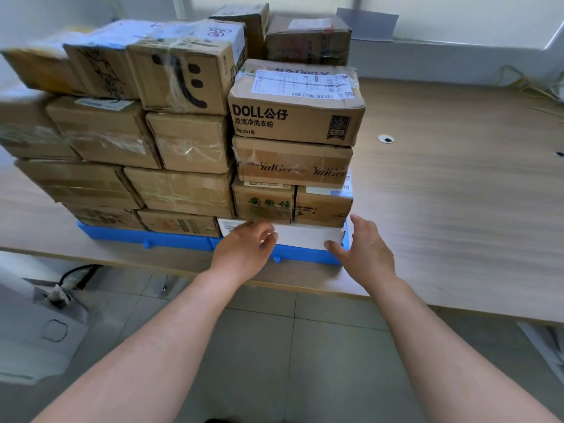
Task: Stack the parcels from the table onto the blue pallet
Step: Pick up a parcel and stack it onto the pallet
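Observation:
Several cardboard parcels stand stacked in layers on the blue pallet (143, 238), which lies on the wooden table (457, 193). At the stack's front right corner a flat white box (305, 235) lies at the bottom, under two small brown boxes, a taped box and the "DOLL" box (296, 117) on top. My left hand (247, 245) is in front of the white box's left part, fingers loosely curled, holding nothing. My right hand (363, 242) is at the white box's right end, fingers relaxed, thumb tip at its front corner.
Two more brown boxes (308, 41) stand behind the stack near the wall. Cables (525, 87) lie at the table's far right, and two cable holes (386, 138) show in the tabletop. Below the table edge are tiled floor and a grey bag (39, 328) at left.

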Action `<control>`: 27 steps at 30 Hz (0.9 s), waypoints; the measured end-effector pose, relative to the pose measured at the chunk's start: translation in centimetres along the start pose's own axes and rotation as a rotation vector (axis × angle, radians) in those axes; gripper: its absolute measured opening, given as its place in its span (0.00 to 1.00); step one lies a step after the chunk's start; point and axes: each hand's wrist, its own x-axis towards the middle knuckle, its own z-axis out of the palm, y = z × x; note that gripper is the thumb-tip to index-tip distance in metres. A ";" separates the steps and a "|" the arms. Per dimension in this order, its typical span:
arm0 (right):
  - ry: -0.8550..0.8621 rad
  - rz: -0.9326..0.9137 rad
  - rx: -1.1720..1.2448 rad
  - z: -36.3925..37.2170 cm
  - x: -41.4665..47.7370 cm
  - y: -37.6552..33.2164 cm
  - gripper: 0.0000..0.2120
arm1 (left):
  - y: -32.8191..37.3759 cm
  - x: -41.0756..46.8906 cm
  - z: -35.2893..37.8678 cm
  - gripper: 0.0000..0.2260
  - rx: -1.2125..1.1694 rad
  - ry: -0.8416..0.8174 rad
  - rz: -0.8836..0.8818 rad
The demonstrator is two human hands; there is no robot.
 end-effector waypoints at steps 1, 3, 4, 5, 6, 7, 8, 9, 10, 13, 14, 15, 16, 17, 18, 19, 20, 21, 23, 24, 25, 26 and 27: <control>0.017 0.032 -0.054 0.3 -0.8 0.0 0.30 | -0.6 -0.6 -0.1 0.13 0.006 0.000 -0.020; 0.050 0.042 -0.091 1.3 -2.5 -0.3 0.22 | -2.1 -1.7 -0.2 0.13 0.022 -0.002 -0.049; 0.050 0.018 -0.095 1.9 -3.2 -0.7 0.19 | -3.0 -2.1 -0.3 0.13 0.037 -0.001 -0.058; 0.038 -0.020 -0.102 2.4 -3.8 -1.3 0.17 | -3.9 -2.4 -0.5 0.13 0.058 0.000 -0.069; 0.023 -0.066 -0.113 2.9 -4.1 -2.0 0.15 | -4.7 -2.7 -0.9 0.13 0.082 0.005 -0.078; 0.009 -0.112 -0.122 3.3 -4.3 -3.0 0.14 | -5.5 -2.8 -1.5 0.13 0.104 0.011 -0.086; 0.000 -0.155 -0.127 3.6 -4.3 -4.3 0.13 | -6.4 -2.8 -2.3 0.13 0.123 0.022 -0.086; -0.007 -0.198 -0.130 3.9 -4.3 -5.7 0.13 | -7.1 -2.7 -3.1 0.13 0.143 0.039 -0.081; -0.006 -0.242 -0.133 4.0 -4.1 -7.2 0.13 | -7.8 -2.5 -4.0 0.13 0.163 0.059 -0.073; -0.007 -0.353 -0.146 4.3 -3.4 -11.9 0.13 | -9.6 -1.5 -7.2 0.12 0.203 0.117 -0.056; -0.014 -0.382 -0.154 4.3 -3.2 -13.4 0.13 | -10.0 -1.3 -8.2 0.12 0.210 0.138 -0.043; -0.019 -0.408 -0.166 4.3 -2.9 -14.8 0.12 | -10.6 -0.9 -9.2 0.12 0.216 0.150 -0.027; -0.023 -0.431 -0.179 4.3 -2.7 -16.0 0.12 | -11.1 -0.6 -10.2 0.12 0.227 0.152 -0.012; -0.024 -0.446 -0.190 4.3 -2.4 -17.1 0.12 | -11.7 -0.2 -11.0 0.13 0.243 0.144 -0.005; -0.025 -0.452 -0.194 4.3 -2.1 -18.1 0.12 | -12.2 0.2 -11.8 0.13 0.255 0.129 -0.004; -0.025 -0.449 -0.195 4.4 -1.8 -18.9 0.12 | -12.7 0.5 -12.4 0.13 0.254 0.116 0.000; -0.022 -0.441 -0.198 4.5 -1.6 -19.5 0.12 | -13.2 0.9 -12.9 0.13 0.241 0.105 0.012; -0.016 -0.428 -0.210 4.6 -1.4 -20.0 0.12 | -13.5 1.1 -13.3 0.13 0.223 0.089 0.027; 0.012 -0.393 -0.237 4.7 -1.1 -20.5 0.12 | -14.1 1.6 -13.8 0.13 0.190 0.053 0.044; 0.021 -0.376 -0.247 4.8 -1.0 -20.7 0.12 | -14.4 1.8 -13.9 0.13 0.176 0.036 0.045; 0.022 -0.364 -0.253 4.8 -1.0 -20.6 0.12 | -14.5 1.9 -14.0 0.13 0.168 0.025 0.048; 0.017 -0.358 -0.261 4.8 -1.1 -20.6 0.12 | -14.7 2.0 -14.0 0.13 0.162 0.019 0.057; 0.014 -0.348 -0.271 5.0 -1.2 -20.7 0.11 | -14.9 2.0 -14.1 0.12 0.151 0.012 0.071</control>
